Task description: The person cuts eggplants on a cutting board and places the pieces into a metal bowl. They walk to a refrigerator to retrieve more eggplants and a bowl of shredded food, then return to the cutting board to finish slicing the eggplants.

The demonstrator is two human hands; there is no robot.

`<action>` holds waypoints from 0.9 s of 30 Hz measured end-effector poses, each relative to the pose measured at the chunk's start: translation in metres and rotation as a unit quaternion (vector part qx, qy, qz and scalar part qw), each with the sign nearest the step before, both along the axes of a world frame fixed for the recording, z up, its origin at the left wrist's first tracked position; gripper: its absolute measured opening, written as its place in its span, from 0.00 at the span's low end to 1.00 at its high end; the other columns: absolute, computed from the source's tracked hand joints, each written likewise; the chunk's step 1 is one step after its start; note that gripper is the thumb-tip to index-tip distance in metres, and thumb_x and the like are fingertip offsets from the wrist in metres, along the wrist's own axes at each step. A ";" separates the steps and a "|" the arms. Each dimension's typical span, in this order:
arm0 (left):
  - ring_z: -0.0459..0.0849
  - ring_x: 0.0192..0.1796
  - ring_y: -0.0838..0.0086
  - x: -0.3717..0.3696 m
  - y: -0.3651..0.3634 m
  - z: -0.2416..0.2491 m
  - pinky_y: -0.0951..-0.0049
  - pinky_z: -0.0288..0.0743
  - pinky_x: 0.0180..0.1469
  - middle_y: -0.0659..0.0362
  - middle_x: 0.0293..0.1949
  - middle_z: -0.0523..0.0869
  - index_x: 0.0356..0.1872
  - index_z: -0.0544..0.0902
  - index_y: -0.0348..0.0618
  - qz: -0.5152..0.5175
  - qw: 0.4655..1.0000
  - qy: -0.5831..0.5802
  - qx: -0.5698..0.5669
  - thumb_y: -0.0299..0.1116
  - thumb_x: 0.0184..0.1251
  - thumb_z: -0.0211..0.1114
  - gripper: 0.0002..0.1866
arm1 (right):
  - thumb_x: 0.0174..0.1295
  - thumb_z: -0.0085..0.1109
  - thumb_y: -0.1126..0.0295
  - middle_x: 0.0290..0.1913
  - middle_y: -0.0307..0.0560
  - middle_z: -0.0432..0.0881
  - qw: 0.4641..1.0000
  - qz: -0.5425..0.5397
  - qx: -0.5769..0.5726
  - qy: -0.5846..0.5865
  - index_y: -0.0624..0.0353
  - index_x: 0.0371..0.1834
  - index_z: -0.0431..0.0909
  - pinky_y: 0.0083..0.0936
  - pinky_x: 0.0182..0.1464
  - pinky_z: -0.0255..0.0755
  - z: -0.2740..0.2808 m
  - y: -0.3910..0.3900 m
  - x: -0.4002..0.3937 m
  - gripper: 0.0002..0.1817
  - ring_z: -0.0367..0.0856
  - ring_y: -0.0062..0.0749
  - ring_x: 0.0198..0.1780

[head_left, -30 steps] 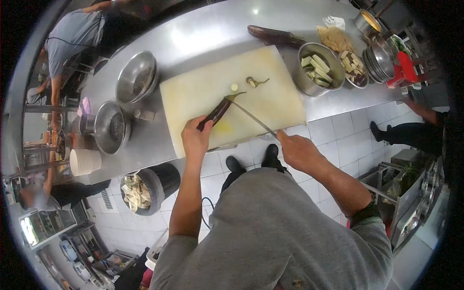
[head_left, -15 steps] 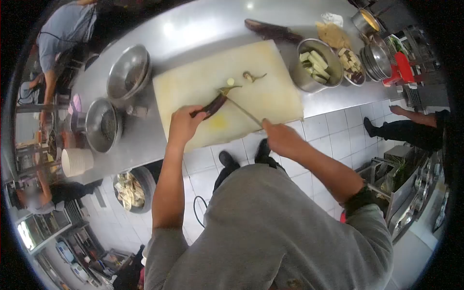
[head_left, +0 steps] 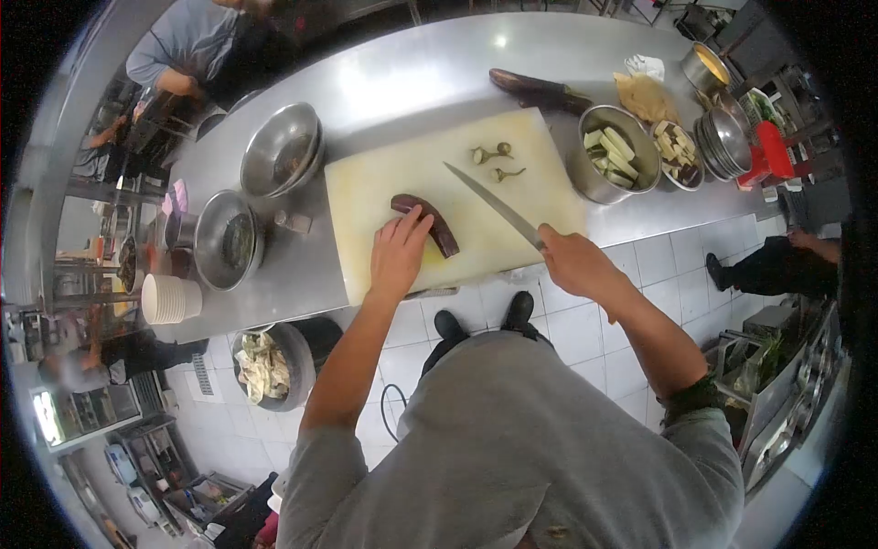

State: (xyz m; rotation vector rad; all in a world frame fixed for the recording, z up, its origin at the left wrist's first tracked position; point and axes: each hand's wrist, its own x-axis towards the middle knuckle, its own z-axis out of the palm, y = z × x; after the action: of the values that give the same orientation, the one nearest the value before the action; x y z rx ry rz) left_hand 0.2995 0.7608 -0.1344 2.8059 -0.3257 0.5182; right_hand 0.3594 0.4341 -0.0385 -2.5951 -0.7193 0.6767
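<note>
On the board [head_left: 366, 183], the left hand [head_left: 399, 254] is covering part of the eggplant [head_left: 444, 237], grip unclear, the right hand [head_left: 580, 266] is clenching the knife [head_left: 498, 204], and rounded skin is risking a roll

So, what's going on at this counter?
Someone is trimming eggplant. Their left hand rests on a stemless eggplant on the cutting board, while their right hand holds a knife with its blade away from it. A few cut-off stem ends lie nearby. Beside the board, a metal pot holds pale strips, and another eggplant lies whole.
</note>
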 end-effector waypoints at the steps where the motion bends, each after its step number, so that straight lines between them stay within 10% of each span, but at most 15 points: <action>1: 0.78 0.62 0.58 -0.006 0.002 -0.005 0.50 0.72 0.64 0.56 0.64 0.81 0.59 0.83 0.46 -0.001 1.000 0.011 -0.028 0.27 0.63 0.69 0.21 | 0.69 0.49 0.72 0.34 0.71 0.84 1.000 0.002 -0.007 0.012 0.67 0.52 0.69 0.57 0.44 0.79 0.002 0.003 -0.006 0.12 0.86 0.68 0.39; 11: 0.79 0.59 0.52 0.018 -0.007 0.034 0.51 0.74 0.63 0.51 0.58 0.81 0.60 0.81 0.46 0.049 0.995 -0.083 0.020 0.30 0.60 0.74 0.25 | 0.70 0.51 0.70 0.34 0.71 0.85 0.998 0.031 0.012 0.048 0.67 0.54 0.70 0.63 0.49 0.76 -0.025 0.031 -0.004 0.14 0.85 0.70 0.41; 20: 0.83 0.52 0.49 0.017 -0.017 0.043 0.55 0.77 0.58 0.47 0.45 0.83 0.55 0.86 0.44 0.165 0.942 0.240 -0.169 0.43 0.63 0.73 0.21 | 0.66 0.49 0.75 0.32 0.67 0.85 0.996 -0.002 -0.053 0.066 0.67 0.57 0.68 0.56 0.42 0.79 0.034 0.023 -0.033 0.16 0.87 0.65 0.37; 27: 0.85 0.48 0.50 0.015 -0.024 0.034 0.54 0.79 0.54 0.47 0.40 0.85 0.42 0.88 0.37 0.179 0.961 0.166 -0.130 0.40 0.62 0.72 0.16 | 0.66 0.47 0.76 0.33 0.66 0.85 0.995 0.031 -0.056 0.071 0.75 0.69 0.63 0.54 0.41 0.79 0.018 0.015 -0.048 0.27 0.86 0.63 0.37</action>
State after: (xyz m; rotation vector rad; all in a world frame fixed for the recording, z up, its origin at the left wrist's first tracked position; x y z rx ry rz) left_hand 0.3144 0.7371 -0.1006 2.6331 0.3041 0.1366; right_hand 0.3117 0.4495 -0.0205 -2.6016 -0.7380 0.9355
